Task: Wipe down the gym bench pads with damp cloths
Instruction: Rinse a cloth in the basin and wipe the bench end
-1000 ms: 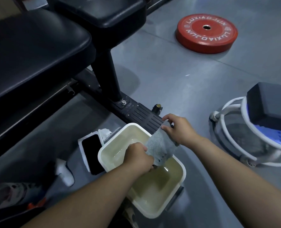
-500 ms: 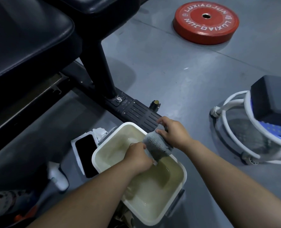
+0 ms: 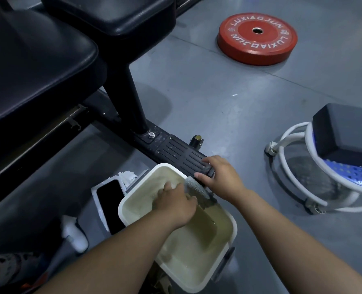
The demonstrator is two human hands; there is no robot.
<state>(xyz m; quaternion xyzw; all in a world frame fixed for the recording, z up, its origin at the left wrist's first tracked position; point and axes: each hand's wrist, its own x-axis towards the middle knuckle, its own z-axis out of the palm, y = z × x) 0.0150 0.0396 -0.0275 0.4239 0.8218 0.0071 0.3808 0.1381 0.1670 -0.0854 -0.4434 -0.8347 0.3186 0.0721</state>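
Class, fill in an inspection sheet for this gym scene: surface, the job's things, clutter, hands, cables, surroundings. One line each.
Surface: grey floor, bare around the work spot.
Job's things: grey cloth twisted between both hands over the tub of murky water; black bench pads to the left, not yet being wiped.
Clutter: phone on a white tray beside the tub; white spray bottle lower left.
Hands: left hand and right hand each grip one end of the cloth.
Cables: nothing seen.
Surroundings: red weight plate flat on the floor; white-framed stand with a dark block at right.
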